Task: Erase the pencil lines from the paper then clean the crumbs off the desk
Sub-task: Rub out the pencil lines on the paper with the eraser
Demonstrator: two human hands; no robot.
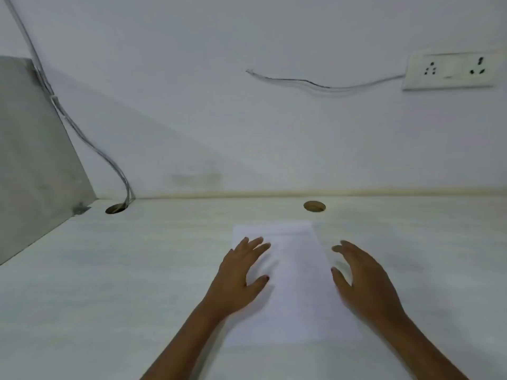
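A white sheet of paper (296, 286) lies flat on the pale desk (109, 283), long side running away from me. The frame is blurred and I cannot make out pencil lines or crumbs. My left hand (241, 275) has its fingers straight and spread over the paper's left edge. My right hand (365, 281) hovers at the paper's right edge with its fingers relaxed and slightly bent, holding nothing. No eraser is in sight.
Two round cable holes sit near the desk's back edge, the left cable hole (116, 208) with a cable (90, 144) running up the wall, the right cable hole (314, 206) beyond the paper. A grey side panel (33, 160) bounds the left. A socket plate (452, 71) hangs on the wall.
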